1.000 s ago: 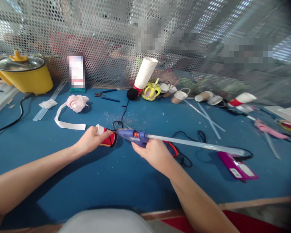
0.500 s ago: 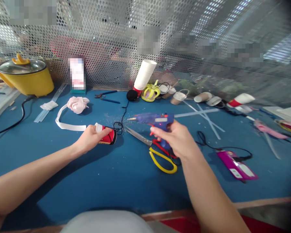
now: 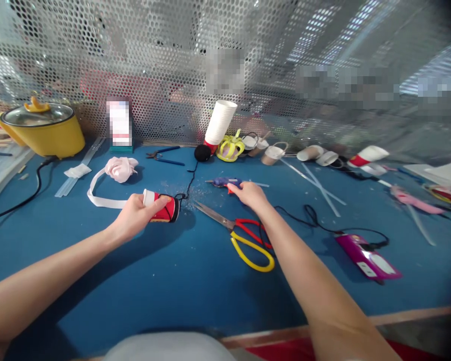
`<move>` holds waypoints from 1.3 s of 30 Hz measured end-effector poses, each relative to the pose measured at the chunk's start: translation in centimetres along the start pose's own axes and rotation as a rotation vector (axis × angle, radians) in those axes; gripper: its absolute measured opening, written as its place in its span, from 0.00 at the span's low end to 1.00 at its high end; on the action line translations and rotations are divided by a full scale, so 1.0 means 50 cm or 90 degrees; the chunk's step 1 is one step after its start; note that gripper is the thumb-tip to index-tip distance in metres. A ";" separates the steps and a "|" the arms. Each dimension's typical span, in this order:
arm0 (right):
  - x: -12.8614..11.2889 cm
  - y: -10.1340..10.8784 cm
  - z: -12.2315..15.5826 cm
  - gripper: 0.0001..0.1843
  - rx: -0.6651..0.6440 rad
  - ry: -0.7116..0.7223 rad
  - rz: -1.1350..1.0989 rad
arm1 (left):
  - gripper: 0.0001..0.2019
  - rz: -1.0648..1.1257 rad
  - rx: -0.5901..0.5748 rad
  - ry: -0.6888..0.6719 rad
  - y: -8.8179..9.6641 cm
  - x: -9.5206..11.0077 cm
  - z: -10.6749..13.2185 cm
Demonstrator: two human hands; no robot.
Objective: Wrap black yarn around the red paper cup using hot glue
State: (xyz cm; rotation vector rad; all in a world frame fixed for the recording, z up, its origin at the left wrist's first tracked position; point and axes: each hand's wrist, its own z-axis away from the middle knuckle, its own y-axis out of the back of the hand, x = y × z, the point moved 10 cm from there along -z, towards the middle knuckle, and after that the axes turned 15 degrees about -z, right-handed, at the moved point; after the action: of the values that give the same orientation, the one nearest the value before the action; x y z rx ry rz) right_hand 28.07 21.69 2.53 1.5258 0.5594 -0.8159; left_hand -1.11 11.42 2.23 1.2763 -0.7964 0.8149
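Note:
My left hand is wrapped round a red and white paper cup, which lies tilted on its side in the grip. Black yarn is wound about the cup's right end and trails from it to a black yarn ball. Farther out, my right hand is closed on a blue hot glue gun with an orange trigger. Its nozzle points left, and a clear glue stick sticks out of its rear. Scissors with red and yellow handles lie partly open between my hands.
A pink fabric roll with a white band, pliers and a yellow pot stand left. Stacked cups lean on the perforated metal screen. A purple power strip lies right, its cable running toward the glue gun.
My right hand has moved forward and left with the glue gun, down toward the tabletop, uncovering the scissors' handles. My left hand keeps the cup in nearly the same place.

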 end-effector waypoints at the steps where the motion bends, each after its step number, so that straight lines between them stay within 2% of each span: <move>1: -0.014 0.002 0.004 0.16 0.011 0.013 0.019 | 0.21 -0.001 -0.001 -0.003 -0.001 0.001 0.000; 4: -0.079 -0.019 0.046 0.13 -0.028 0.070 0.027 | 0.22 -0.016 -0.003 -0.009 -0.004 0.001 0.003; 7: -0.142 -0.094 0.121 0.20 -0.188 0.111 -0.035 | 0.22 -0.033 -0.003 -0.017 -0.004 0.006 0.008; 8: -0.155 -0.132 0.151 0.23 -0.282 0.102 -0.111 | 0.21 -0.037 -0.003 -0.025 -0.004 0.010 0.010; 9: -0.161 -0.161 0.174 0.26 -0.337 0.080 -0.160 | 0.21 -0.038 -0.001 -0.036 -0.002 0.016 0.012; 12: -0.155 -0.230 0.221 0.34 -0.459 -0.014 -0.288 | 0.21 -0.036 0.004 -0.089 0.000 0.041 0.023; 15: -0.159 -0.274 0.246 0.38 -0.557 -0.077 -0.445 | 0.20 -0.045 -0.016 -0.121 -0.009 0.052 0.035; 18: -0.176 -0.290 0.259 0.35 -0.608 -0.128 -0.591 | 0.20 -0.067 -0.055 -0.152 -0.028 0.056 0.047; 20: -0.186 -0.288 0.259 0.33 -0.605 -0.141 -0.654 | 0.21 -0.084 -0.079 -0.168 -0.040 0.059 0.054; 23: -0.213 -0.272 0.259 0.23 -0.597 -0.071 -0.710 | 0.21 -0.093 -0.116 -0.162 -0.054 0.058 0.059; 28: -0.225 -0.252 0.270 0.10 -0.566 -0.015 -0.703 | 0.21 -0.074 -0.137 -0.139 -0.062 0.057 0.056; 31: -0.230 -0.237 0.266 0.07 -0.513 0.018 -0.687 | 0.20 -0.031 -0.152 -0.121 -0.065 0.052 0.051; 35: -0.235 -0.201 0.247 0.06 -0.420 0.072 -0.669 | 0.17 0.103 -0.177 -0.020 -0.069 0.025 0.037; 39: -0.237 -0.165 0.231 0.07 -0.349 0.118 -0.629 | 0.15 0.219 -0.172 0.089 -0.067 0.000 0.027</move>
State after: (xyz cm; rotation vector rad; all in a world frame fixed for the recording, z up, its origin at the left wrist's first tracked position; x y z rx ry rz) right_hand 12.38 12.72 6.37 0.7598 1.5937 -1.1207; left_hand 1.73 9.70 0.78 0.8455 -0.9908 1.0195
